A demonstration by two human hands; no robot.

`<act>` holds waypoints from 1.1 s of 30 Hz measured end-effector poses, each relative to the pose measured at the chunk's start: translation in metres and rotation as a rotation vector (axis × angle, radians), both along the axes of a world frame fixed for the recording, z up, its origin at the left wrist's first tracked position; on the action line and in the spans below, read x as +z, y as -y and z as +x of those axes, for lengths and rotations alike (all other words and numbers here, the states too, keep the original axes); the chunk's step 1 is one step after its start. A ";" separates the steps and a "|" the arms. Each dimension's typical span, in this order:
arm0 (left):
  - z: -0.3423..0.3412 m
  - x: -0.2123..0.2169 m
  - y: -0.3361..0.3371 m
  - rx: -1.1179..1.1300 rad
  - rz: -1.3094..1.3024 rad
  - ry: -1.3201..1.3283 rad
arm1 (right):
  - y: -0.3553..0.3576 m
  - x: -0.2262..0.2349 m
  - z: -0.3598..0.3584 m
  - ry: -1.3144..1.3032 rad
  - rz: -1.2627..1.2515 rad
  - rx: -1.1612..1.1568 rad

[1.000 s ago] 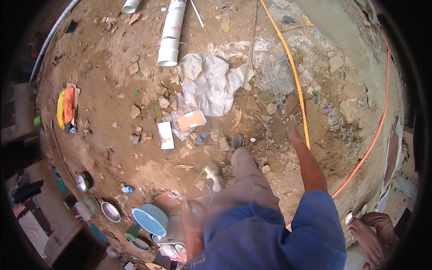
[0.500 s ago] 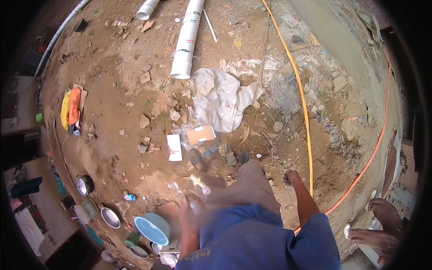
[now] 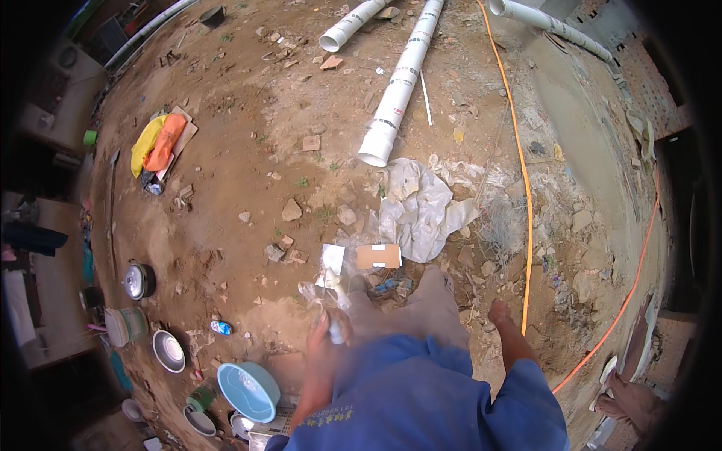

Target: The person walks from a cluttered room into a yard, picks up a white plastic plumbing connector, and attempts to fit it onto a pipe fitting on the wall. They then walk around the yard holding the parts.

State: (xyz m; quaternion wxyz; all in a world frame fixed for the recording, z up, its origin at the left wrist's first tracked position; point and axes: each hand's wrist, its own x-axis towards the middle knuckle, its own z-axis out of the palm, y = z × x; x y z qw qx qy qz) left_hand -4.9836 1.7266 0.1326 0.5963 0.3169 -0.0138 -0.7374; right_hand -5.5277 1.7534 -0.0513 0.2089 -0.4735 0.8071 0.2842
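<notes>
The left hand (image 3: 325,336) sits at seven o'clock from frame centre, forearm running down toward six o'clock into the blue short-sleeved shirt (image 3: 429,398). Its fingers are clamped on a small whitish cylindrical object (image 3: 337,328), blurred; its long axis runs roughly twelve to six, upper end pointing toward twelve o'clock. Just above it hangs a crumpled clear plastic wrapper (image 3: 320,289). The right hand (image 3: 499,313) lies at five o'clock, arm extended, hand hanging above the dirt beside the orange hose (image 3: 520,173); whether its fingers are apart or together cannot be told. A light blue plastic basin (image 3: 249,391) stands at seven o'clock of the left hand. A long white plastic pipe (image 3: 398,83) lies at twelve o'clock.
</notes>
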 end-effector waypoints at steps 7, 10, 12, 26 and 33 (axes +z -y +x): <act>0.045 -0.010 0.027 0.097 -0.006 -0.060 | 0.028 -0.015 0.055 -0.010 0.104 0.271; 0.058 -0.014 0.044 0.111 0.030 -0.031 | 0.031 -0.023 0.083 0.054 0.013 0.172; 0.065 -0.013 0.063 0.111 0.022 -0.027 | 0.035 -0.038 0.089 0.205 0.156 0.536; 0.112 0.007 0.272 0.258 0.127 0.090 | 0.149 -0.061 0.056 0.504 0.635 -0.503; 0.176 0.042 0.439 0.276 -0.068 0.132 | 0.393 -0.015 0.045 0.516 -0.114 -0.639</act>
